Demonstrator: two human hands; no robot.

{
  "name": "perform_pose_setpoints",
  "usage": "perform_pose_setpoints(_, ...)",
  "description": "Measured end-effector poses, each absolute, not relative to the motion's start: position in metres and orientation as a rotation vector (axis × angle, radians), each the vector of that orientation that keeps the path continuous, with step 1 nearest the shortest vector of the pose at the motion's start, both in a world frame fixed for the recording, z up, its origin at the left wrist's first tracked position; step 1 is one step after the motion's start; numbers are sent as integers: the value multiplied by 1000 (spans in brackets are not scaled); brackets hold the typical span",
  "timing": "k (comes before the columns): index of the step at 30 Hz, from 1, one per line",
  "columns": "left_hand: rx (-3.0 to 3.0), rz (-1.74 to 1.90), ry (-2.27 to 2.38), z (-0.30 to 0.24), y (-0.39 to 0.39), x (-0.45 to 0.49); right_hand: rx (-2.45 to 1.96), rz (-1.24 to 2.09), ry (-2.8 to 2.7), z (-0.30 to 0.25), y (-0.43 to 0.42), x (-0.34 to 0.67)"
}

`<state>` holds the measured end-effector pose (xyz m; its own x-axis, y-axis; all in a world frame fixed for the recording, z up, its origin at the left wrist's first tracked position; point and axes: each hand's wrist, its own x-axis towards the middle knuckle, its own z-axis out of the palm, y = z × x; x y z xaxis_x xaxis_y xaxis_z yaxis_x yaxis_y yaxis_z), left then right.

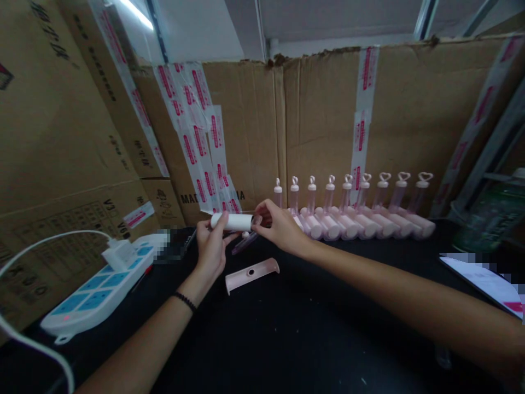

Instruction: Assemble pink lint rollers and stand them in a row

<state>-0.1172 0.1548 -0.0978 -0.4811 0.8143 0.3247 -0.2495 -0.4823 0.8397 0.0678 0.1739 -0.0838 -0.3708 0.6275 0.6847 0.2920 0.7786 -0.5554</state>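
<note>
My left hand (211,246) is closed round a white cylindrical body (233,221) held level above the black table (287,339). My right hand (279,227) pinches at the cylinder's right end, where a small clear part shows between the fingertips. A pink half-shell cover (252,273) with a round hole lies on the table just below both hands. A clear tube piece (245,242) lies under the cylinder. Behind my right hand runs a row of several finished pink pieces (361,216) with heart-shaped tops, lined up along the cardboard wall.
A white and blue power strip (98,284) with a plugged charger and white cable lies at the left. Taped cardboard boxes (320,120) wall the back and left. A green bottle (488,219) and papers (484,282) sit at the right.
</note>
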Motion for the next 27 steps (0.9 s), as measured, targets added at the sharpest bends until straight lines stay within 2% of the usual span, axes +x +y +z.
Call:
perform_pose_setpoints(9, 1174, 1822, 928, -90, 130, -83, -713, 246, -1963, -93, 126, 117)
perform_pose_setpoints(18, 1451, 1538, 890, -82, 112, -71, -720, 223, -2036, -97, 108, 144)
perform_pose_setpoints(27, 1538, 1446, 829, -81, 109, -72, -748, 252, -2030, -102, 98, 142)
